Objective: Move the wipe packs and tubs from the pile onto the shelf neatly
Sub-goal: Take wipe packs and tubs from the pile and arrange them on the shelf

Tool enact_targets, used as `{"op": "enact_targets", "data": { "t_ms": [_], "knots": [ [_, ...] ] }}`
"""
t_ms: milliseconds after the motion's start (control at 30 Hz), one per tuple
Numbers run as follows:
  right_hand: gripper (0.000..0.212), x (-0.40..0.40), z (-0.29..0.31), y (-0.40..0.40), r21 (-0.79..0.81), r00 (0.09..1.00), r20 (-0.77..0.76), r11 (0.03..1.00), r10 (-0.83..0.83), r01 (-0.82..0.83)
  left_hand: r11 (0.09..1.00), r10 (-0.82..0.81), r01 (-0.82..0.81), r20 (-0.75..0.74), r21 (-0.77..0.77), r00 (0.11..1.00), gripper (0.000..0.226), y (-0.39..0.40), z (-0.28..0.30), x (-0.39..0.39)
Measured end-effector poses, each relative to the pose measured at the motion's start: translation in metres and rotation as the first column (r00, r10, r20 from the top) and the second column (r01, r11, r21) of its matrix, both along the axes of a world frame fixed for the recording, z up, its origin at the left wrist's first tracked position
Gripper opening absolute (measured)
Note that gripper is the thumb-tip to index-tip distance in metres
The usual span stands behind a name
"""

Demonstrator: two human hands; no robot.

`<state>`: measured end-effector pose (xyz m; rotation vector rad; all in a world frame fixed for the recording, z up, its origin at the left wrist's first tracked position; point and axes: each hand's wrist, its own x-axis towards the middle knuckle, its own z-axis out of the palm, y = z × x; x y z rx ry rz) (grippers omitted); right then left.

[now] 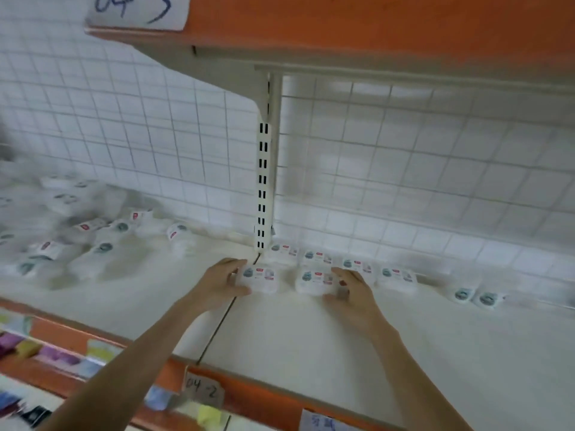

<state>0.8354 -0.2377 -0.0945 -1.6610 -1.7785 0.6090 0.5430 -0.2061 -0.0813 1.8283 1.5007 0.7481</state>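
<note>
We note the left hand point(222, 279) gripping one wipe pack point(259, 279) just right of the upright post point(264, 181). The right hand point(350, 289) grips another pack point(315, 281) further right of the post; the pile point(77, 231) lies well left.

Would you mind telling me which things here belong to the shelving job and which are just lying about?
Job:
- jumbled pile of wipe packs
- pack in left hand
- pack in right hand
- back row of packs
- shelf

Lying about:
- coloured items on the lower shelf
- label "04-2"
- wire grid backing
</note>
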Motion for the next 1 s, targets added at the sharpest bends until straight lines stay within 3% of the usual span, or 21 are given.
{"op": "enact_targets", "data": {
  "t_ms": [100,200,333,467,600,833,1000],
  "knots": [
    [0.066,-0.002,-0.007,-0.005,0.03,1.0,0.01,1.0,-0.008,0.008,0.997,0.04,-0.032,0.128,-0.068,0.991,0.088,0.006,-0.007,0.009],
    [0.06,0.0,-0.012,-0.01,0.097,0.999,0.031,0.995,0.013,-0.016,1.0,0.024,-0.021,0.168,-0.017,0.985,0.08,0.013,-0.011,0.022],
    [0.038,0.001,-0.016,-0.009,0.2,0.993,0.117,0.979,0.028,-0.051,0.999,0.04,-0.04,0.118,-0.001,0.992,0.071,0.021,-0.014,0.029],
    [0.033,0.0,-0.017,-0.004,0.211,0.988,0.153,0.977,-0.01,-0.023,1.0,-0.016,0.015,0.077,0.011,0.997,0.065,0.03,-0.015,0.03],
    [0.031,-0.004,-0.017,-0.001,0.21,0.986,0.159,0.977,-0.056,0.022,0.997,-0.039,0.037,0.021,0.06,0.999,0.084,0.035,-0.018,0.032],
    [0.029,-0.008,-0.017,0.001,0.219,0.984,0.147,0.973,-0.102,0.068,0.989,-0.043,0.032,0.078,0.142,0.996,0.088,0.04,-0.026,0.029],
    [0.031,-0.007,-0.017,0.0,0.239,0.968,0.234,0.97,-0.092,0.034,0.977,-0.062,0.069,-0.043,0.2,0.997,0.057,0.042,-0.029,0.028]
  ]
}}
